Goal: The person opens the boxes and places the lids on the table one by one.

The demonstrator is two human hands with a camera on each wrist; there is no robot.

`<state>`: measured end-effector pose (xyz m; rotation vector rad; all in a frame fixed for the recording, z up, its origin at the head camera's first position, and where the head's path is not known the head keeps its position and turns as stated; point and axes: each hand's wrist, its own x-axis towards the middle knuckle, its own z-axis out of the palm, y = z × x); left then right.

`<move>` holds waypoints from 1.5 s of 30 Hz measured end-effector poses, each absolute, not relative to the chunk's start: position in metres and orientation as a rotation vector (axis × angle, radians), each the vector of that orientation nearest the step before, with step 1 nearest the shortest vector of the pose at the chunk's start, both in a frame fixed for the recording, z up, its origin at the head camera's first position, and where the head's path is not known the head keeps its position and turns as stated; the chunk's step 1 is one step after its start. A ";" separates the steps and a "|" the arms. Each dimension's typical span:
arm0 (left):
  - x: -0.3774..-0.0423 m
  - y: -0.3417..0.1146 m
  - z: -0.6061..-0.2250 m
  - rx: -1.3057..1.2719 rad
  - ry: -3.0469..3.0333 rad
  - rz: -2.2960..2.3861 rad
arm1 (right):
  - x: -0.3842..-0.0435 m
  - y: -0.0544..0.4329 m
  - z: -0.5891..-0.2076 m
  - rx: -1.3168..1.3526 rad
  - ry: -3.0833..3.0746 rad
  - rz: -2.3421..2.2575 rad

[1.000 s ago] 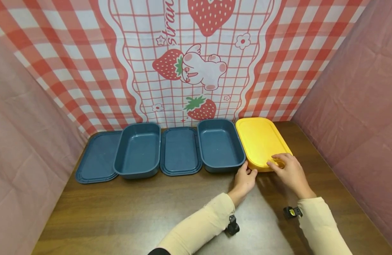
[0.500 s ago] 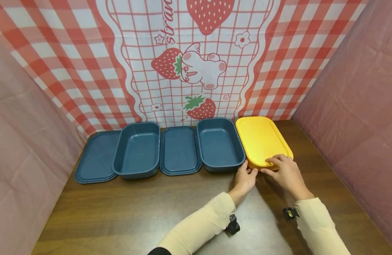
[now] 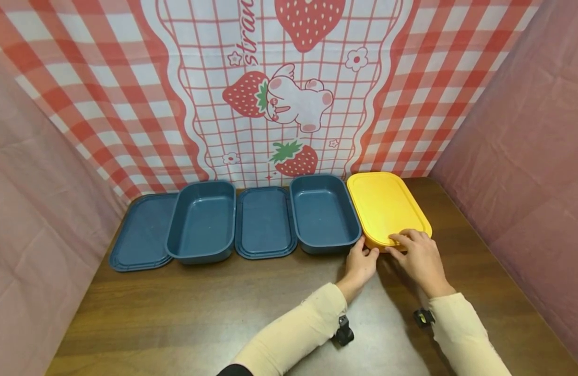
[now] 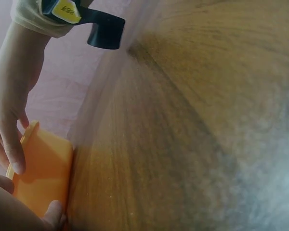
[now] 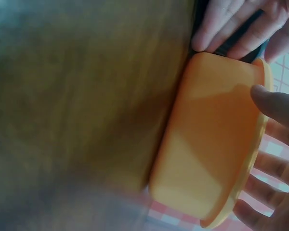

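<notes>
A yellow lid (image 3: 385, 203) lies on a yellow food container (image 5: 207, 120) at the right end of a row. My right hand (image 3: 421, 261) pinches the front rim, thumb (image 5: 262, 94) under the lid's edge and fingers on top. At the container's front left corner, my left hand (image 3: 361, 265) holds on, thumb (image 4: 53, 211) against the front wall and fingers at the side next to a blue container (image 3: 325, 214). Whether the lid is pressed fully down cannot be told, and the container's inside is hidden.
Left of these stand a blue lid (image 3: 267, 222), another blue container (image 3: 204, 224) without a cover, and a second blue lid (image 3: 143, 230) partly under it. A checked strawberry cloth (image 3: 279, 104) hangs right behind the row. Pink cloth (image 3: 519, 183) walls both sides of the wooden table (image 3: 176, 313).
My right hand has shifted slightly left along the front rim, its thumb moving from the lid's top to below the edge. The left hand stays at the corner.
</notes>
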<state>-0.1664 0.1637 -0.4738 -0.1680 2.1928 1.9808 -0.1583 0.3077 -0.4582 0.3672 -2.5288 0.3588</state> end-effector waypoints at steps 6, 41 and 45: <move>-0.167 0.165 -0.473 -0.173 2.228 1.973 | -0.158 0.307 -0.460 0.373 -2.479 0.361; -0.168 0.173 -0.476 -0.146 2.419 1.872 | -0.156 0.311 -0.461 0.441 -2.359 0.392; -0.168 0.173 -0.474 -0.159 2.380 1.876 | -0.156 0.312 -0.459 0.460 -2.360 0.337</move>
